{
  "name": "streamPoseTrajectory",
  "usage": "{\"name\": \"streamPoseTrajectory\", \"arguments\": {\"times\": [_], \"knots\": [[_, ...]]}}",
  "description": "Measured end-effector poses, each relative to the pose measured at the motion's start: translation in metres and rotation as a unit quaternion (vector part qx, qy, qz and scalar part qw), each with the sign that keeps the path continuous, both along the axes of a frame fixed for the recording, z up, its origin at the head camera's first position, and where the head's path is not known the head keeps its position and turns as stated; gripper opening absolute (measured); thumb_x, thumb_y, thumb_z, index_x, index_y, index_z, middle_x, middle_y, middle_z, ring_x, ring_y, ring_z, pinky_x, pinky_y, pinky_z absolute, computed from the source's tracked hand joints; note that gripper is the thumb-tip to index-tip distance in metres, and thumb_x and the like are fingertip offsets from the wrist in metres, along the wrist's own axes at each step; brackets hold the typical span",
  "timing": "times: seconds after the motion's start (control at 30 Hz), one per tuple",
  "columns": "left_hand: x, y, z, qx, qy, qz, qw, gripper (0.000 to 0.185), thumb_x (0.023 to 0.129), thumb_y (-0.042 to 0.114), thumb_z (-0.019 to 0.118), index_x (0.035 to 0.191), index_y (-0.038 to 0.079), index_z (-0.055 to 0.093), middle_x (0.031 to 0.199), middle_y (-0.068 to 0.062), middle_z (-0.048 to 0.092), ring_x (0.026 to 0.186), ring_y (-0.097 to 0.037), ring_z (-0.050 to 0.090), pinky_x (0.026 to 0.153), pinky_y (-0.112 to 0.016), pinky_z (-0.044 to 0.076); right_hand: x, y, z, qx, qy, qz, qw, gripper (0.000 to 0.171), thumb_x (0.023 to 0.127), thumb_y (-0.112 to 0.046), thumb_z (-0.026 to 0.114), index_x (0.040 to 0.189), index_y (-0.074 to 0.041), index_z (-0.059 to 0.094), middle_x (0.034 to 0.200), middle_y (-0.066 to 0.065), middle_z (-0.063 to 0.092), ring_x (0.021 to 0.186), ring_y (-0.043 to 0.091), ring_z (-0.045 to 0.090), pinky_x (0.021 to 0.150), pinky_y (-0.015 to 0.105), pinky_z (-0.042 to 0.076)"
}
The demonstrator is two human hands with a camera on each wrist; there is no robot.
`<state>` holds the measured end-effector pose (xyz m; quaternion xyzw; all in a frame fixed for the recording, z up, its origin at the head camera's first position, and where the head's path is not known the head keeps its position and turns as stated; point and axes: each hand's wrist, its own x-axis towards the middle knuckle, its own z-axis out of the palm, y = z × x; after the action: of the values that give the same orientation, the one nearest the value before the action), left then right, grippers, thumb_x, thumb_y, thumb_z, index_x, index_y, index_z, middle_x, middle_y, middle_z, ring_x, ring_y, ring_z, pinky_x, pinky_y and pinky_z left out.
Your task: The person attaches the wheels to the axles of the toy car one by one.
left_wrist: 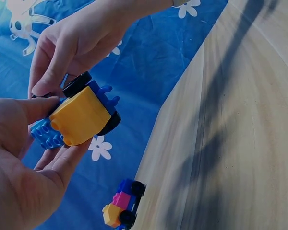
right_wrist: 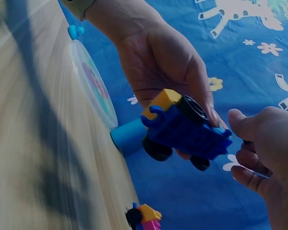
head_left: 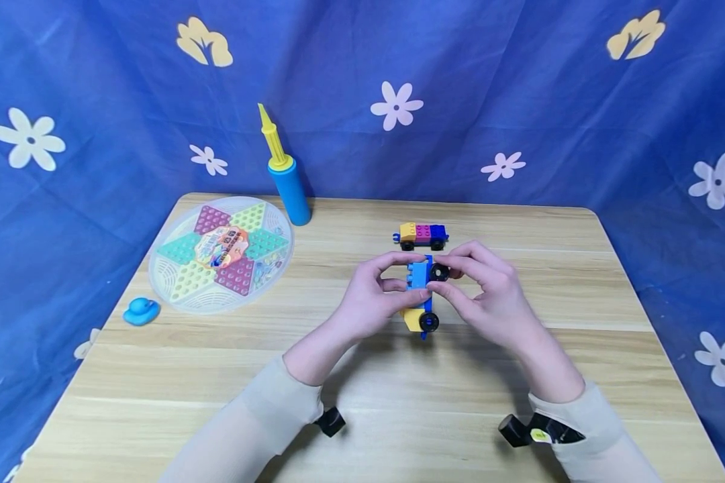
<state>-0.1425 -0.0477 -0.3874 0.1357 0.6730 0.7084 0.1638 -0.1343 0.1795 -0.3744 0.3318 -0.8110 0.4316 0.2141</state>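
Over the table, my left hand grips a toy car of light blue bricks and a yellow brick on a dark blue wheeled base. Its thumb lies on the light blue part and its fingers reach under. My right hand pinches a black wheel between thumb and fingers, at the far end of the base. Another black wheel sits on the near end. In the right wrist view the right hand's fingers largely hide the pinched wheel.
A second toy car in yellow, pink and dark blue stands just beyond the hands. Farther left are a round Chinese checkers board, an upright blue and yellow hand pump and a small blue hat-shaped piece. A blue flowered cloth hangs behind.
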Motion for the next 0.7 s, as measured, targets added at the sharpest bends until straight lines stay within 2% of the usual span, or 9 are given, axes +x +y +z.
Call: {"name": "streamPoseTrajectory", "arguments": {"times": [0.27, 0.43, 0.57, 0.7], "knots": [[0.0004, 0.0012, -0.0006, 0.004, 0.011, -0.001, 0.9999, 0.049, 0.092, 0.002, 0.082, 0.138, 0.015, 0.068, 0.144, -0.002, 0.059, 0.101, -0.027, 0.077, 0.078, -0.035, 0.063, -0.0007, -0.0069, -0.0057, -0.016, 0.002, 0.008, 1.000, 0.038, 0.077, 0.004, 0.092, 0.113, 0.000, 0.080, 0.101, 0.005, 0.071, 0.086, 0.021, 0.067, 0.081, 0.023, 0.054], [0.0007, 0.0004, -0.0036, -0.017, 0.024, 0.007, 0.9995, 0.050, 0.091, 0.004, 0.085, 0.136, 0.016, 0.070, 0.139, -0.001, 0.064, 0.095, -0.026, 0.077, 0.068, -0.029, 0.059, -0.0003, -0.0084, -0.0055, -0.026, -0.013, 0.002, 1.000, 0.035, 0.075, 0.004, 0.094, 0.107, -0.001, 0.082, 0.095, 0.003, 0.072, 0.083, 0.019, 0.068, 0.079, 0.022, 0.055], [0.0012, 0.0002, -0.0044, -0.032, 0.034, 0.014, 0.9988, 0.050, 0.089, 0.006, 0.087, 0.135, 0.016, 0.072, 0.134, -0.002, 0.066, 0.091, -0.025, 0.077, 0.062, -0.027, 0.056, -0.0008, -0.0093, -0.0037, -0.040, -0.045, -0.004, 0.998, 0.032, 0.074, 0.003, 0.096, 0.103, -0.002, 0.084, 0.091, 0.000, 0.073, 0.081, 0.016, 0.069, 0.077, 0.022, 0.056], [0.0023, 0.0006, -0.0046, -0.035, 0.035, 0.025, 0.9985, 0.051, 0.087, 0.005, 0.088, 0.134, 0.016, 0.073, 0.135, -0.002, 0.066, 0.090, -0.025, 0.077, 0.063, -0.028, 0.058, -0.0018, -0.0087, -0.0035, -0.070, -0.117, -0.001, 0.991, 0.031, 0.074, 0.003, 0.095, 0.102, -0.002, 0.084, 0.088, -0.002, 0.073, 0.078, 0.017, 0.067, 0.073, 0.023, 0.057]]}}
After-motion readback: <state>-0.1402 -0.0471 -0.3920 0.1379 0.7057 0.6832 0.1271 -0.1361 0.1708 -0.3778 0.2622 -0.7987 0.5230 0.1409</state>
